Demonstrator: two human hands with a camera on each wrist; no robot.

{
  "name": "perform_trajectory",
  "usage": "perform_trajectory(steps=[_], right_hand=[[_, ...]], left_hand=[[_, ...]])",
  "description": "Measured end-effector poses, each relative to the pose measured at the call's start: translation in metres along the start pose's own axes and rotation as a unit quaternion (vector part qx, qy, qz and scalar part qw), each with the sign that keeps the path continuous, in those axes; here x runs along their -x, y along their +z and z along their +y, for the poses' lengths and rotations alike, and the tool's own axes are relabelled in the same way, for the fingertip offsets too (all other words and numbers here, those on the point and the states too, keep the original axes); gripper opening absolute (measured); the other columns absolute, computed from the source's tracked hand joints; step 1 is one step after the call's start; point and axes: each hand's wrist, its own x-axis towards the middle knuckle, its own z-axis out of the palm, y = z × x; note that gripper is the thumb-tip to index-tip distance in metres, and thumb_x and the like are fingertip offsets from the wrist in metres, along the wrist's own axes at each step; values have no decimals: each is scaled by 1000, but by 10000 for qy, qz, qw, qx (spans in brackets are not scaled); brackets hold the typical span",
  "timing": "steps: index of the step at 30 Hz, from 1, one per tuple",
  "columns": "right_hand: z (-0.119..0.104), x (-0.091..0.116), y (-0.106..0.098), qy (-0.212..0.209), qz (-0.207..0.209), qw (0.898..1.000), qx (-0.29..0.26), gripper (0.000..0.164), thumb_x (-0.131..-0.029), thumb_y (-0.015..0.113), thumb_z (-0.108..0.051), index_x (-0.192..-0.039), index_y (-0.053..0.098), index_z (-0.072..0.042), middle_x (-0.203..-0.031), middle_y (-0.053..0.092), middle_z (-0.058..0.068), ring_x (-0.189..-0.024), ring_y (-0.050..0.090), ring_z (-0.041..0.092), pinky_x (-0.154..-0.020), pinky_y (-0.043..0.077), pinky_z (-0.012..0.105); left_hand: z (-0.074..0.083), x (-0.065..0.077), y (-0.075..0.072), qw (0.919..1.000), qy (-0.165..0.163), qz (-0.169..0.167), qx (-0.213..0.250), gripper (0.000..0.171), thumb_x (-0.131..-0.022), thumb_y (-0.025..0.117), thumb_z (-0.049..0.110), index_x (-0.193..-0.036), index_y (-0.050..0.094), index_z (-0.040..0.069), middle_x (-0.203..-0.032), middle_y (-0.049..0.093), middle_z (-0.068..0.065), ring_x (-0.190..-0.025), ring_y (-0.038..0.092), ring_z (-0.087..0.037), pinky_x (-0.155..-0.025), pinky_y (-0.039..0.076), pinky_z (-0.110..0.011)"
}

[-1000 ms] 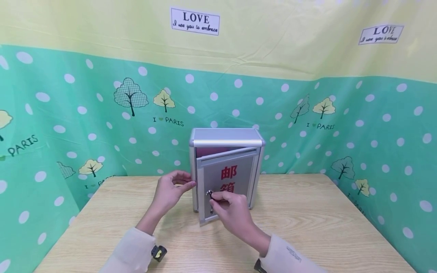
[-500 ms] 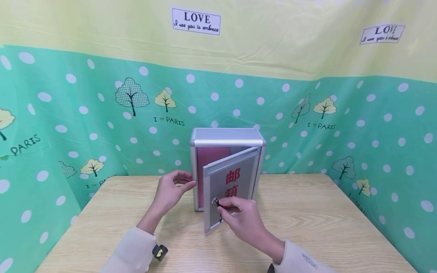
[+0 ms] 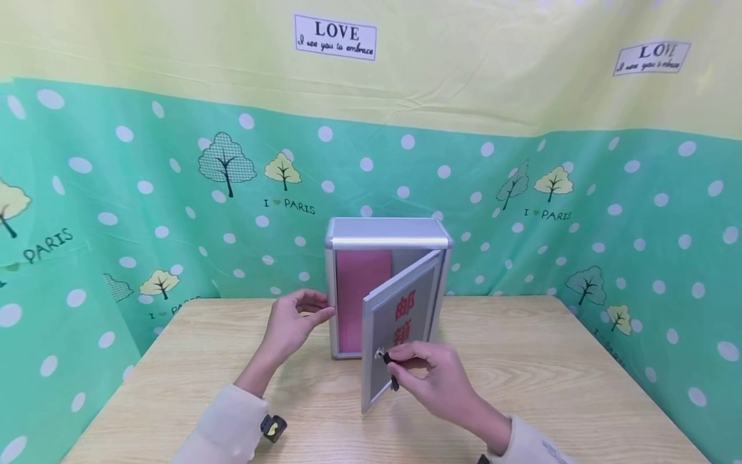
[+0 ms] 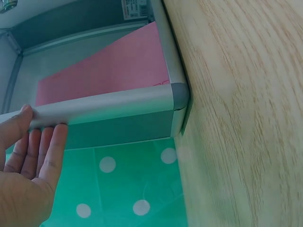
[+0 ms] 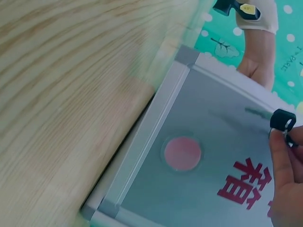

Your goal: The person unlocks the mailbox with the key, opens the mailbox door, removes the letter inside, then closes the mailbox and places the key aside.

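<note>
A silver-grey metal mailbox (image 3: 385, 227) stands upright on the table, its door (image 3: 379, 328) swung partly outward on the right-hand hinge side. Red characters mark the door's front. Inside, a pink sheet of paper (image 3: 362, 290) leans against the back; the left wrist view shows this pink sheet (image 4: 113, 66) too. My left hand (image 3: 290, 328) grips the mailbox's left front edge, thumb on the frame and fingers along the side wall. With thumb and forefinger, my right hand (image 3: 443, 380) pinches a black-headed key (image 5: 283, 119) in the door's lock. Another black piece hangs below it.
The wooden table (image 3: 522, 374) runs around the mailbox. Behind and at both sides hangs a green and yellow curtain (image 3: 464, 187) with dots and trees. A round window (image 5: 182, 153) sits low in the door. A white label (image 4: 135, 8) is inside the box.
My right hand has drawn the door outward and to the right by the key, from slightly ajar to wider, baring more of the pink sheet. My left hand has kept its place on the frame.
</note>
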Motion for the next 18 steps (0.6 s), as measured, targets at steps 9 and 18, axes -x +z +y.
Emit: perform_trajectory(steps=[9, 18], right_hand=[[5, 8, -20, -218, -300, 9983, -452, 35, -73, 74, 28, -98, 72, 3, -96, 75, 21, -80, 75, 21, -66, 63, 28], [2, 14, -35, 28, -501, 9968, -620, 28, -78, 75, 22, -96, 72, 0, -96, 75, 20, -82, 75, 22, -67, 64, 31]], left_hand=[[1, 0, 1, 10000, -21, 0, 4, 29, -86, 86, 23, -107, 73, 8, -101, 73, -5, -94, 70, -21, -76, 60, -29], [3, 2, 0, 10000, -59, 8, -2, 28, -85, 86, 21, -106, 74, 9, -100, 73, -4, -94, 70, -20, -75, 60, -30]])
